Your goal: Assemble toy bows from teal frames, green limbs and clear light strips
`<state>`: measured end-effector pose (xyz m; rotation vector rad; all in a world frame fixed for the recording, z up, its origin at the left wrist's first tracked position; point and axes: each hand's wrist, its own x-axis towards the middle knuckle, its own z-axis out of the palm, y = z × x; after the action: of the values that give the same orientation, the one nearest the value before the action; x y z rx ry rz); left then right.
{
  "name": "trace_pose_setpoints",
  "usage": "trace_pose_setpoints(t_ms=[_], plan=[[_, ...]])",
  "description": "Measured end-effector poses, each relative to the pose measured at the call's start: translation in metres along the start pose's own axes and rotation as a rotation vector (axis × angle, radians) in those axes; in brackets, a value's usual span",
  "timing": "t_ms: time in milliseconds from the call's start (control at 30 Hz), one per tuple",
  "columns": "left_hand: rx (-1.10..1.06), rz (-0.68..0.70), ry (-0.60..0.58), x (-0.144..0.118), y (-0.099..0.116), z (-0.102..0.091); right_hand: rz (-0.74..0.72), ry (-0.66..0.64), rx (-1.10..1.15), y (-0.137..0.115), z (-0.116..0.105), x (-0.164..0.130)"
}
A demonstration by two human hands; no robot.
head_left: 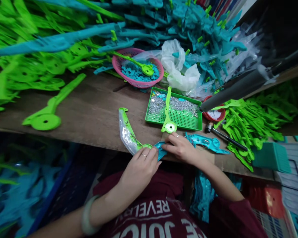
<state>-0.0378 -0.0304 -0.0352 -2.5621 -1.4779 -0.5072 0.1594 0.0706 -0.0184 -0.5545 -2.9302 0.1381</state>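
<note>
Maroon shirt [161, 218], yours: white lettering, seen upside down, partly legible as "REVELR" and "JUIC". Left hand [139, 170]: ring on one finger, pale bangle at the wrist, fingers pinched on the teal plastic piece [161, 150] at the tabletop [94, 115] front edge. Right hand [180, 147]: fingers curled onto the same piece from the other side. Just left: green part in a clear bag [127, 134]. Behind: green tray [175, 112] of small metal hardware, a green lever [168, 110] lying across it. Further back: pink basket [137, 67] of teal bits. Right: hammer [224, 135].
</note>
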Motion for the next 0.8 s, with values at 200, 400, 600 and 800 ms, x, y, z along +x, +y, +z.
trace_pose_setpoints(t_ms=[200,400,600,800], plan=[[-0.041,0.09,0.052,-0.003,-0.002,0.01,-0.008,-0.02,-0.024,0.001,-0.004,0.001],[-0.099,0.115,0.062,-0.005,-0.006,0.005,-0.002,-0.038,-0.019,0.001,-0.006,-0.003],[-0.039,0.154,0.093,-0.001,-0.005,0.005,0.015,-0.134,0.017,0.001,-0.015,-0.008],[0.022,0.093,0.071,0.006,-0.001,0.01,0.069,-0.079,0.009,0.003,-0.007,-0.023]])
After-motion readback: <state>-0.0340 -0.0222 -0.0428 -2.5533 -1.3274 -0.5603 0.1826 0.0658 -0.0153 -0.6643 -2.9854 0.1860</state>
